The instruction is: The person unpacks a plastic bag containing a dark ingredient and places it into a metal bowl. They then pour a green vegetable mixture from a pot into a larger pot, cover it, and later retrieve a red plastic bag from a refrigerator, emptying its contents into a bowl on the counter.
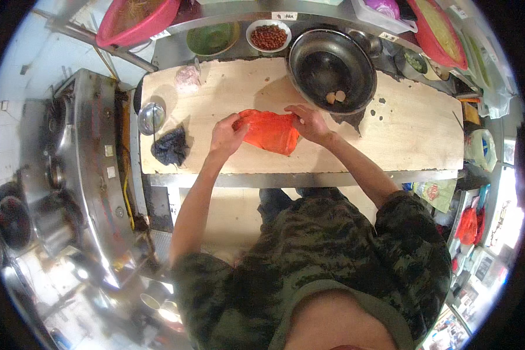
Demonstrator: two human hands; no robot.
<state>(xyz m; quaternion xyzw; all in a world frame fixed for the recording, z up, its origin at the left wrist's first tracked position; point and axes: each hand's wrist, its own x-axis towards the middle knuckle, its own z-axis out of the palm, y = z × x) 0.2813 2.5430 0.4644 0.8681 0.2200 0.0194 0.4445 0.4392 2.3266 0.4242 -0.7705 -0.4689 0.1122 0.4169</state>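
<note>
A red plastic bag (271, 131) is stretched between both hands above a pale wooden worktop (411, 140). My left hand (229, 131) grips the bag's left edge, the thumb lying over it. At the upper right corner my right hand (308, 122) holds the bag between thumb and fingers. What the bag contains, if anything, cannot be seen. Beyond my right hand stands a large dark metal bowl (328, 57) with two small brown pieces (335, 96), perhaps eggshell, inside. Left of my left hand lie a crumpled dark cloth (170, 146) and a shiny round metal lid or bowl (151, 118).
Along the back are a green bowl (212, 38), a white bowl of red-brown bits (268, 37) and a small clear plastic bag (187, 78). Pink baskets (138, 35) sit on the shelf above. A steel kitchen unit (92, 166) stands to the left.
</note>
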